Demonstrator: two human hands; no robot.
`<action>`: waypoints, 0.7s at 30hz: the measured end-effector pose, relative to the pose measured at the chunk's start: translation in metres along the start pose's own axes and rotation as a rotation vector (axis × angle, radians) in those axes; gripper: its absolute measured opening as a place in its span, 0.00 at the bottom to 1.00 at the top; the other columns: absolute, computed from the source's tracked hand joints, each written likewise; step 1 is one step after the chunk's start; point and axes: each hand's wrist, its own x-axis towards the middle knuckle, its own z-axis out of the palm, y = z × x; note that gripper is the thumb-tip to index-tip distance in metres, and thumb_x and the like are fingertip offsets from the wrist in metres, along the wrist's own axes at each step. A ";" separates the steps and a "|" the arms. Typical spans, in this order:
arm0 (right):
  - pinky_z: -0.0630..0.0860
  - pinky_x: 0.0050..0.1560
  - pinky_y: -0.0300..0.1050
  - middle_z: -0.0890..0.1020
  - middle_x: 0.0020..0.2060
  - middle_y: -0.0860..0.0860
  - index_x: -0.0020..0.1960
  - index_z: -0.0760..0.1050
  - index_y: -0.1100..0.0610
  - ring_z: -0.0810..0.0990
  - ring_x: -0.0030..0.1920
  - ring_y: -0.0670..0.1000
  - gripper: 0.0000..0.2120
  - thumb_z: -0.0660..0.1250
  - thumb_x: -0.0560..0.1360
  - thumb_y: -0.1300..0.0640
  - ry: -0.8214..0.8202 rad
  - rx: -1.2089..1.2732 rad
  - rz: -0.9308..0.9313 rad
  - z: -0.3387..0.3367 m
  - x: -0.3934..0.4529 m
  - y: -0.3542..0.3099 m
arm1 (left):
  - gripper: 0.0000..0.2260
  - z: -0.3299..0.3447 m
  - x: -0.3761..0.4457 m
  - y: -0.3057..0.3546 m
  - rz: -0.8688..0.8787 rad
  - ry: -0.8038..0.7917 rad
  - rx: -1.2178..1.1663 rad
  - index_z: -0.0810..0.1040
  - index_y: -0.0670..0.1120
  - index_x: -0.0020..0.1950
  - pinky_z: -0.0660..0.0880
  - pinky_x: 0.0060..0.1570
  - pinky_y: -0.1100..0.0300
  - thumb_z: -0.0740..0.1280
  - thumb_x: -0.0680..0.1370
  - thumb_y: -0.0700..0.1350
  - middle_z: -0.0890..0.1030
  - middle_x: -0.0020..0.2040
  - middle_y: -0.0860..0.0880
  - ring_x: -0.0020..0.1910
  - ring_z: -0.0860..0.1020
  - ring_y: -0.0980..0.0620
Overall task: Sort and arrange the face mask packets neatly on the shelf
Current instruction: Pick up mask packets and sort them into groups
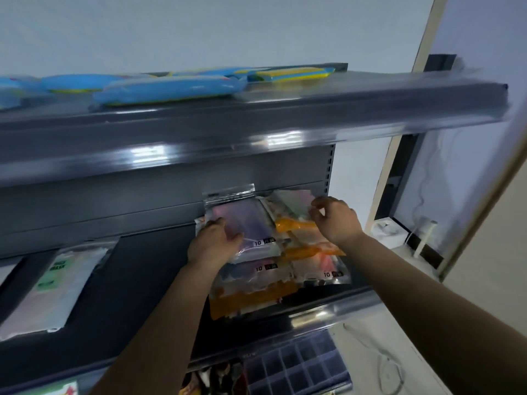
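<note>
A loose pile of clear face mask packets (273, 269), with purple, pink and orange masks inside, lies at the right end of the dark middle shelf (137, 280). My left hand (212, 243) grips the left edge of the top purple packet (245, 220), which is tilted up off the pile. My right hand (333, 219) pinches the top edge of a pale green and pink packet (291, 203) at the pile's far right. A white and green mask packet (54, 283) lies flat at the shelf's left.
Blue and yellow packets (171, 88) lie along the top shelf (370, 106) just above my hands. Below, a lower shelf holds a clear compartment box (299, 363). White devices and cables (390, 229) sit on a ledge to the right of the rack.
</note>
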 end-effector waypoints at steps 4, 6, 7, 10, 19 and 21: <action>0.73 0.58 0.49 0.77 0.62 0.56 0.64 0.73 0.56 0.76 0.59 0.59 0.19 0.58 0.79 0.47 -0.060 0.024 0.056 0.003 0.023 0.014 | 0.23 0.006 0.017 -0.004 -0.045 -0.001 -0.100 0.70 0.48 0.65 0.77 0.47 0.55 0.64 0.75 0.58 0.77 0.57 0.46 0.49 0.80 0.47; 0.71 0.59 0.48 0.77 0.62 0.57 0.65 0.72 0.58 0.76 0.60 0.59 0.20 0.58 0.79 0.46 -0.118 0.049 0.081 0.003 0.034 0.018 | 0.24 0.007 0.023 -0.006 -0.063 -0.005 -0.169 0.71 0.47 0.64 0.76 0.43 0.58 0.68 0.73 0.57 0.79 0.54 0.48 0.43 0.80 0.50; 0.71 0.58 0.46 0.78 0.61 0.57 0.65 0.72 0.59 0.76 0.60 0.59 0.21 0.57 0.79 0.46 -0.147 0.068 0.091 0.003 0.038 0.018 | 0.24 0.007 0.026 -0.006 -0.067 -0.002 -0.193 0.72 0.46 0.63 0.74 0.42 0.59 0.70 0.72 0.57 0.79 0.54 0.47 0.43 0.81 0.50; 0.70 0.55 0.45 0.78 0.61 0.58 0.64 0.71 0.60 0.76 0.59 0.59 0.24 0.57 0.78 0.43 -0.210 0.106 0.118 0.005 0.050 0.020 | 0.23 0.006 0.032 -0.009 -0.054 0.025 -0.244 0.75 0.47 0.61 0.71 0.43 0.62 0.73 0.70 0.54 0.81 0.56 0.46 0.48 0.80 0.48; 0.69 0.56 0.43 0.75 0.62 0.57 0.67 0.67 0.62 0.74 0.63 0.58 0.29 0.73 0.70 0.54 -0.272 0.347 0.186 0.006 0.065 0.016 | 0.12 0.003 0.034 -0.023 -0.178 0.071 -0.302 0.78 0.47 0.44 0.70 0.40 0.61 0.75 0.68 0.52 0.81 0.43 0.46 0.42 0.79 0.48; 0.70 0.55 0.44 0.77 0.57 0.56 0.65 0.68 0.61 0.76 0.59 0.57 0.31 0.76 0.67 0.56 -0.217 0.424 0.217 0.008 0.066 0.018 | 0.12 0.002 0.034 -0.025 -0.186 0.148 -0.395 0.75 0.46 0.43 0.68 0.41 0.62 0.77 0.67 0.45 0.78 0.43 0.45 0.44 0.78 0.49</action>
